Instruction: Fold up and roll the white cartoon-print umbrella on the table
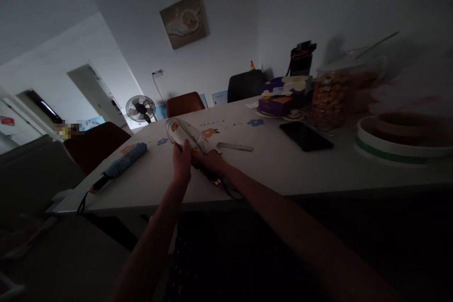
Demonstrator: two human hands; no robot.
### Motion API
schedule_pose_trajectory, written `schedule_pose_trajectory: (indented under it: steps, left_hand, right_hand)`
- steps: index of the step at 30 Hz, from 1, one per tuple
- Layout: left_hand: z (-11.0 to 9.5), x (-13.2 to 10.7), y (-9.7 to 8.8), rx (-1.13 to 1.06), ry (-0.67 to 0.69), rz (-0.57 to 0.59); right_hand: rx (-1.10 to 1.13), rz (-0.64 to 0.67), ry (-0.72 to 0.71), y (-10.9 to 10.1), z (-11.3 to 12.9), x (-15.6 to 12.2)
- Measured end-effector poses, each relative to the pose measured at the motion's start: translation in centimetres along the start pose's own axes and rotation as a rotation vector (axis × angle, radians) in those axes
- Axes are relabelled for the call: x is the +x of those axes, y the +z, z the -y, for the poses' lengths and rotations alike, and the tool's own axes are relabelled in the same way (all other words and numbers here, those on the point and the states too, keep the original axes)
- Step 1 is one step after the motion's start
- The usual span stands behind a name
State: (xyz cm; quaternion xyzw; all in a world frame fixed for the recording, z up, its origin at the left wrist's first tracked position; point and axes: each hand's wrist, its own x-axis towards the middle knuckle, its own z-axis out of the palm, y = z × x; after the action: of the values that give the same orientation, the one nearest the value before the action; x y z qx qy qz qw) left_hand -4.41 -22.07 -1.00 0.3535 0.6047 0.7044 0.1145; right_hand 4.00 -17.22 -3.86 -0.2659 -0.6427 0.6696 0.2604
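A white folded umbrella (184, 133) with a small orange print is held above the near part of the table, pointing away from me. My left hand (181, 163) is closed round its left side, thumb on top. My right hand (210, 161) grips it from the right, close to its near end. Below that hand, a dark handle end and a thin cord show; the dim light hides their detail. A blue folded umbrella (125, 160) with a dark handle and strap lies to the left. To the right lies a flat, pale metal-looking strip (235, 146).
On the right of the white table (262, 174) are a black phone (306, 136), a jar of nuts (329, 96), purple boxes (279, 103) and a round white tray (368, 139). Brown chairs (186, 104) stand at the far edge. A fan (140, 107) stands beyond.
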Motion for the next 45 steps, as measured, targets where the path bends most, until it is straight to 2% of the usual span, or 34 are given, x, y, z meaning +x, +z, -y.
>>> schedule_pose_trajectory:
  steps: [3,5,10,13,20,22,25,27,30,37,42,45]
  left_hand:
    - [0.6,1.5,0.3,-0.269,-0.243,-0.014]
    - [1.0,2.5,0.1,-0.376,-0.34,0.01]
    - [2.0,3.5,-1.3,-0.731,-0.468,0.267]
    - [2.7,3.5,-1.7,-0.818,-0.484,0.26]
    - [3.6,3.8,-1.8,-0.859,-0.355,0.193]
    - [3.6,3.7,-2.0,-0.851,-0.354,0.194]
    - [3.7,3.5,-2.2,-0.827,-0.419,0.23]
    - [3.9,3.5,-2.3,-0.822,-0.441,0.241]
    - [4.3,3.8,-2.1,-0.843,-0.449,0.238]
    - [4.9,4.6,-2.0,-0.848,-0.496,0.282]
    - [5.6,6.8,-3.4,-0.776,-0.551,0.173]
    - [6.5,8.6,-5.1,-0.765,-0.502,0.075]
  right_hand:
    - [-0.097,-0.014,-0.021,0.0,0.1,-0.4]
    - [-0.132,-0.018,0.002,-0.1,0.2,-0.5]
    - [-0.186,0.079,0.067,-0.3,0.1,-0.6]
    - [-0.181,0.128,0.084,-0.2,-0.3,-0.4]
    - [-0.168,0.045,0.013,0.0,-0.8,0.4]
    - [-0.111,0.114,0.038,0.0,-0.7,0.3]
    - [-0.07,0.285,0.116,-0.2,-0.3,-0.1]
    - [-0.051,0.324,0.128,-0.2,0.0,-0.3]
    - [-0.015,0.268,0.102,-0.2,0.2,-0.4]
    - [-0.006,0.175,0.159,-0.1,0.0,-0.3]
    - [-0.013,0.261,0.22,-0.8,0.1,0.0]
    - [-0.025,0.292,0.227,-0.9,0.4,-0.2]
